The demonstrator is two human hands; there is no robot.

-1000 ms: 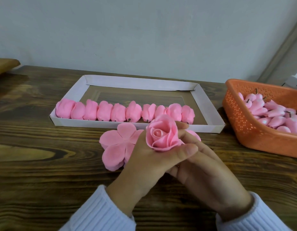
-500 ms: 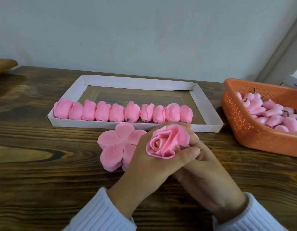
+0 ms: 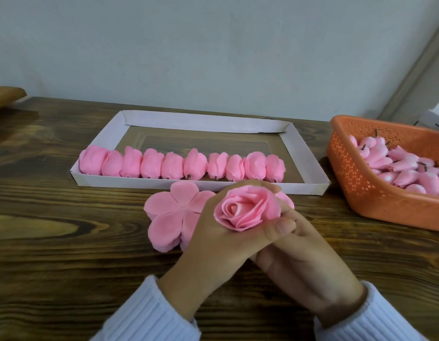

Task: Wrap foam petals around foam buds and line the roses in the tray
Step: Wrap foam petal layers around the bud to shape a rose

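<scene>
Fingers (image 3: pixel 278 226) of left hand (image 3: pixel 213 238) and right hand (image 3: pixel 308 265) enclose the rose (image 3: pixel 245 210).

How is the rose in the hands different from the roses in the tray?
The held rose faces up, showing its spiral middle; the tray roses lie on their sides, spirals hidden. The left hand grips the held rose; the tray roses touch in a row inside the tray. Both are pink.
</scene>
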